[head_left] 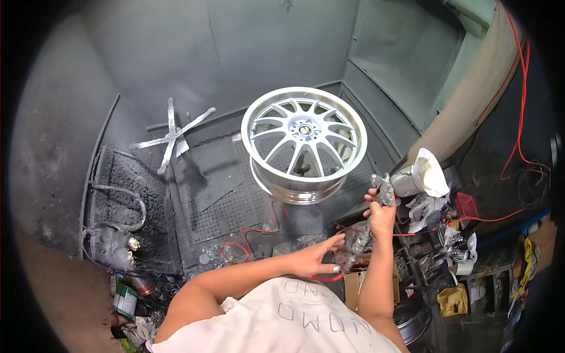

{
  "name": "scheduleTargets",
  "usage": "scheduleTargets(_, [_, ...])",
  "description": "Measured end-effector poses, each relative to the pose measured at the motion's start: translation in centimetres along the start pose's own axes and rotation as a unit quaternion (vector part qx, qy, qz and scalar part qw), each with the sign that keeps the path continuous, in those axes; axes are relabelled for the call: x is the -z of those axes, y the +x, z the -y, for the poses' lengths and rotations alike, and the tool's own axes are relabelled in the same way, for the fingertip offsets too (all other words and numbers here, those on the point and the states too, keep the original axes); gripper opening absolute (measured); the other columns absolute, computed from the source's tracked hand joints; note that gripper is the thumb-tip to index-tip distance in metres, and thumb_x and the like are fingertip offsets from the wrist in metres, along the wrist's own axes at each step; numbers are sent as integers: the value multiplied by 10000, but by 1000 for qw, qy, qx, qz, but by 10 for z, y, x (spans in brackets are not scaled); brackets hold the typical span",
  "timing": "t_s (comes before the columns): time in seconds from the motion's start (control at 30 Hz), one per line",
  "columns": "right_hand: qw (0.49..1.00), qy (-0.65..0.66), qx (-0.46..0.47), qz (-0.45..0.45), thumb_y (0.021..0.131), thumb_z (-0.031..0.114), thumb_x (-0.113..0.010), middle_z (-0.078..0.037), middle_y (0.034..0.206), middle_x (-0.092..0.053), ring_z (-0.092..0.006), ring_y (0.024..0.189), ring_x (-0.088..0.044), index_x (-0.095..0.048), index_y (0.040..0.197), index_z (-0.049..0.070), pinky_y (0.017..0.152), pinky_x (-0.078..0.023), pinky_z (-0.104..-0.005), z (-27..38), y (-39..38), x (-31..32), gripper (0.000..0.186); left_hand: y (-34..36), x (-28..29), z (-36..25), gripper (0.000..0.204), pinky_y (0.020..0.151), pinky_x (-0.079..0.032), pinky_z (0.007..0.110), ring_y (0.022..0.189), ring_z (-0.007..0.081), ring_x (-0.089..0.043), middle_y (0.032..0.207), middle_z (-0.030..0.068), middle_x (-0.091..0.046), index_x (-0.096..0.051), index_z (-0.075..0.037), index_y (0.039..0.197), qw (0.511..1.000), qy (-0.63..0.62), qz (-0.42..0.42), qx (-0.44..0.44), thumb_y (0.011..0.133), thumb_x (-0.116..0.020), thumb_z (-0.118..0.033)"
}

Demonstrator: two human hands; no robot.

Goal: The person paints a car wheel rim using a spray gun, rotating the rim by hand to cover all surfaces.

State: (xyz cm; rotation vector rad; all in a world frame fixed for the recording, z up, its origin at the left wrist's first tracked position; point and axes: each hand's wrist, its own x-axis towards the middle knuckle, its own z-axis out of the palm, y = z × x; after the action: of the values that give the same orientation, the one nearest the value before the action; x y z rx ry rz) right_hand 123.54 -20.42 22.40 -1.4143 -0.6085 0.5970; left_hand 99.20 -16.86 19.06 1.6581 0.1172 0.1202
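My right hand (pixel 381 216) is closed around a grey, paint-caked tool (pixel 356 240) that looks like a spray gun, its upper end showing above my fingers. Close by its lower end is my left hand (pixel 321 257), fingers apart; whether the fingertips touch the tool is unclear. Beyond my hands stands a silver multi-spoke wheel rim (pixel 305 130), tilted face toward me, with a polished outer lip. Right of my right hand is a grey cup (pixel 404 181) with a white paper funnel (pixel 431 174) in its mouth.
A silver-coated cross-shaped stand (pixel 171 136) is at the back left. Red hose (pixel 250 229) lies on the gritty floor. Cluttered shelves (pixel 459 253) line the right, under a thick duct (pixel 471 82). A crusted filter panel (pixel 126 194) and cans (pixel 125 300) are left.
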Motion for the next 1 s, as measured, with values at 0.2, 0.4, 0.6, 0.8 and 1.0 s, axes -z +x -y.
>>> scheduleTargets(0.2, [992, 42, -34, 112, 808, -120, -462, -74, 1032, -620, -136, 846, -634, -418, 1503, 38, 497, -518, -227, 25, 5, -37, 714, -47, 69, -5, 627, 1223, -259, 464, 1505, 311, -320, 1614, 172, -369, -361, -12, 1560, 963, -103, 247, 16, 1022, -571, -256])
scheduleTargets(0.4, [969, 60, -88, 224, 842, -107, -516, -180, 1182, -676, -217, 1028, -695, -313, 1553, 39, 539, -550, -281, 27, 40, -109, 754, -58, 167, 7, 550, 1218, -258, 453, 1486, 355, -356, 1594, 193, -404, -465, -12, 1507, 979, -42, 198, -11, 1025, -500, -275])
scheduleTargets(0.6, [971, -75, -140, 177, 977, 119, -648, -58, 941, -675, -129, 793, -645, -424, 1495, 27, 502, -492, -258, 23, 88, -163, 572, -85, 253, 27, 587, 1165, -358, 452, 1409, 355, -464, 1524, 199, -489, -519, -7, 1458, 992, -24, 121, -1, 975, -610, -327])
scheduleTargets(0.8, [966, -227, -18, 124, 960, 147, -672, -15, 860, -659, -83, 697, -588, -507, 1454, 42, 500, -458, -235, 29, 145, -186, 531, -87, 349, 9, 618, 1122, -414, 418, 1318, 283, -556, 1409, 176, -600, -571, -12, 1406, 1000, -4, 27, 4, 895, -742, -315])
scheduleTargets(1.0, [960, -84, -150, 220, 944, 123, -687, -65, 1022, -699, -156, 906, -684, -403, 1534, 50, 594, -529, -254, 77, 101, -226, 659, -34, 419, -11, 446, 982, -510, 377, 1113, 249, -669, 1225, 142, -708, -650, 2, 1289, 983, 99, -152, -37, 895, -697, -201])
